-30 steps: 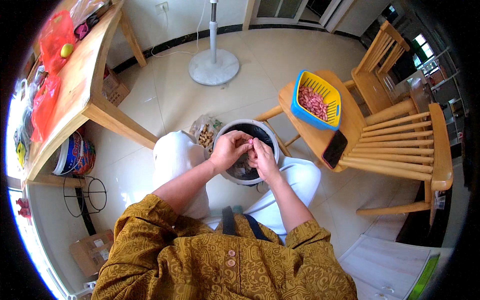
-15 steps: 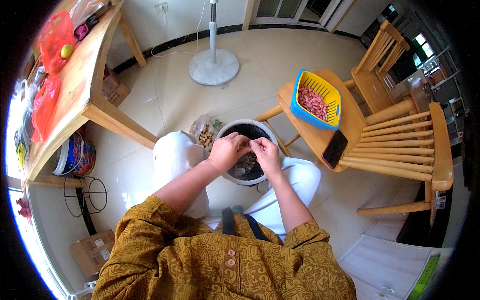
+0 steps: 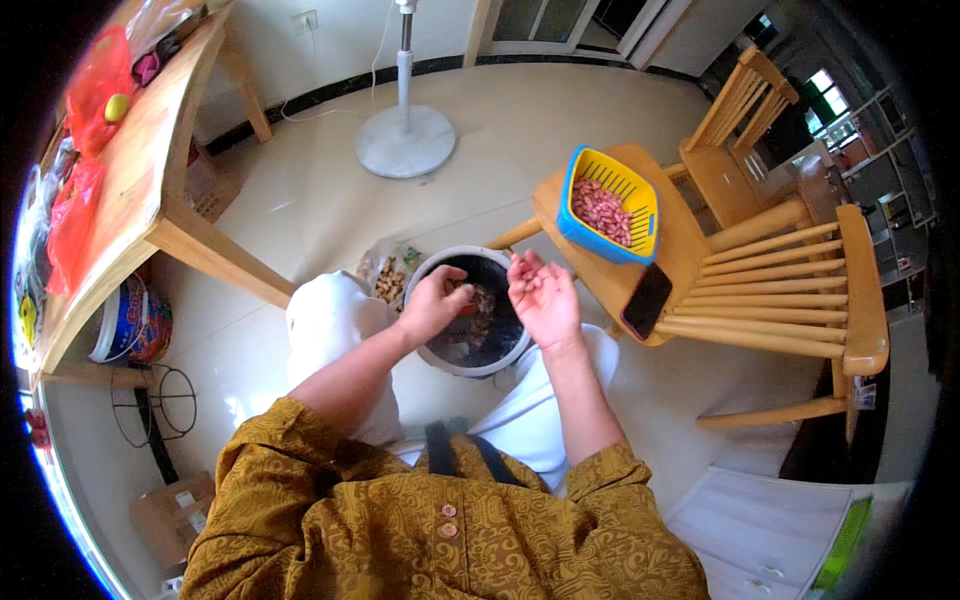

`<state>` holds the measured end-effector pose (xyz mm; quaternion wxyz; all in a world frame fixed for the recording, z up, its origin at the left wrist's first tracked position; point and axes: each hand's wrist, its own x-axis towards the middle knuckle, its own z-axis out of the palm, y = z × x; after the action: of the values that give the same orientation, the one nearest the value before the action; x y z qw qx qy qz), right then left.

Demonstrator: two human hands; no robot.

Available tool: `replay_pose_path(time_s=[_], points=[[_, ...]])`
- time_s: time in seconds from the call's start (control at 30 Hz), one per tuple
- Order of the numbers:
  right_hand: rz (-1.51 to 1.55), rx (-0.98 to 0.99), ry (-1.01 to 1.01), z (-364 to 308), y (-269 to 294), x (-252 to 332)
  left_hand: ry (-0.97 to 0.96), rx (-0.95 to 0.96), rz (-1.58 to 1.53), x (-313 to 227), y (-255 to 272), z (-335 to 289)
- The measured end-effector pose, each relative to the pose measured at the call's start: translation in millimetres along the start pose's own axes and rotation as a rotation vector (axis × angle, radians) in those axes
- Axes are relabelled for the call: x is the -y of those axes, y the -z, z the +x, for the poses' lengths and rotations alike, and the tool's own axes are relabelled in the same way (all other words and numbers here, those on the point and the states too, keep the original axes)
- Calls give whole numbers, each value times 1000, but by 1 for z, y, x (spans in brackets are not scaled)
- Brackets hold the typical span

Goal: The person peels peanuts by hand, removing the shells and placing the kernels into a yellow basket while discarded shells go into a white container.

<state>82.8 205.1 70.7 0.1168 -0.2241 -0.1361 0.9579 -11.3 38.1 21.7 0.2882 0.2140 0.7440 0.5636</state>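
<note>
My left hand [image 3: 437,304] is over the round bin [image 3: 416,352] between my knees, thumb and fingers curled but apart. Brown bits that look like peanut shells [image 3: 484,300] show just beyond its fingertips; whether they are falling or lying in the bin I cannot tell. My right hand [image 3: 552,305] is turned palm up above the bin's right rim, with a few pink peanut kernels [image 3: 528,272] held in its cupped fingers. A dark liner and scattered shells are inside the bin. Behind its left rim stands a clear plastic bag [image 3: 388,272] of unshelled peanuts.
On the wooden chair [image 3: 640,165] to the right sit a blue-and-yellow basket [image 3: 652,225] of pink kernels and a dark phone [image 3: 647,302]. A wooden table [image 3: 150,160] with red bags is at left. A round white stand base [image 3: 406,145] stands on the floor ahead.
My hands were together over the bin and have separated. The right turned palm up, showing kernels; the left lowered slightly toward the bin. The whole view shifted a little.
</note>
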Motion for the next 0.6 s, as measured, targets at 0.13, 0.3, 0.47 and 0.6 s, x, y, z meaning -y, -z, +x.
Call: replay_pose_path(time_s=[0.13, 0.3, 0.47, 0.6], points=[[-124, 204, 403, 3, -43, 68, 400, 72, -693, -12, 11, 5], [-642, -30, 1035, 33, -70, 141, 539, 117, -910, -8, 15, 15], [-697, -178, 902, 62, -27, 169, 578, 186, -934, -8, 11, 16], [-625, -217, 1017, 30, -30, 134, 427, 251, -869, 2, 13, 12]])
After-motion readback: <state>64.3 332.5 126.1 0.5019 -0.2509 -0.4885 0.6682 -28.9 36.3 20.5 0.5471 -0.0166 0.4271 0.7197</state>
